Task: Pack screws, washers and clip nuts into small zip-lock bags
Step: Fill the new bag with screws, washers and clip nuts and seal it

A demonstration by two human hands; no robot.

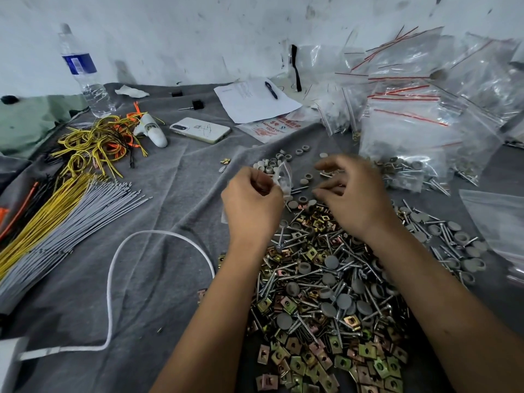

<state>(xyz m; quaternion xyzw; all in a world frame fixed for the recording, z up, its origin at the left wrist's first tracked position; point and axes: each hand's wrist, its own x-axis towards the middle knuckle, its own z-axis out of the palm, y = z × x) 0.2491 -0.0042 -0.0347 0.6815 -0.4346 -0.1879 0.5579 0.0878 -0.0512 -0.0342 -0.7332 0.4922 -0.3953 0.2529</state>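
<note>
My left hand (252,202) grips a small clear zip-lock bag (283,177) at its mouth, above the grey cloth. Just to its right, my right hand (351,194) hovers with fingers curled, thumb and fingertips pinched together over small grey parts; what it pinches is too small to make out. Below both hands spreads a big heap of screws (317,285) mixed with brass-coloured clip nuts (300,364) and grey round washers (331,262). More grey washers (272,163) lie scattered beyond the bag.
Filled and empty zip-lock bags (419,109) pile up at back right. A phone (200,129), paper with a pen (255,100), a water bottle (85,72), yellow and grey cable ties (65,211) and a white cord (113,279) lie on the grey cloth (158,307).
</note>
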